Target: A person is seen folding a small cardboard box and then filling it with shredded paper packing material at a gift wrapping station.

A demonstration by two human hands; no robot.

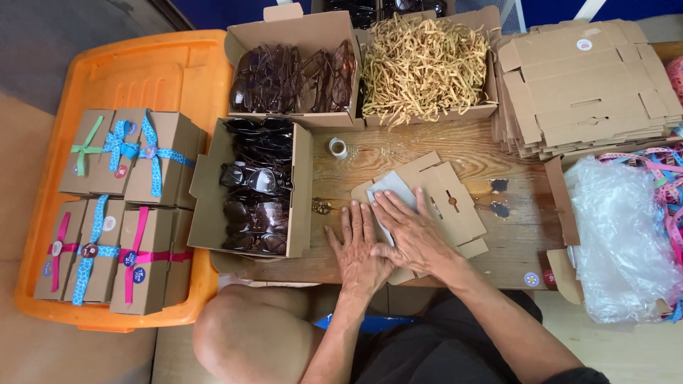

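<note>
My left hand [357, 249] lies flat, fingers spread, on the left part of an unfolded brown cardboard box blank [448, 195] on the wooden table [398, 146]. My right hand [411, 231] presses flat beside it, fingers over a pale grey-white sheet [390, 186] lying on the blank. Neither hand grips anything.
An open box of dark sunglasses [257, 186] stands left of my hands, another [292, 75] behind it. A box of shredded paper filler [425, 65], a stack of flat blanks [583, 85], a tape roll [338, 148], ribbons in plastic [626, 227], and ribboned boxes [121, 206] on an orange lid [178, 78].
</note>
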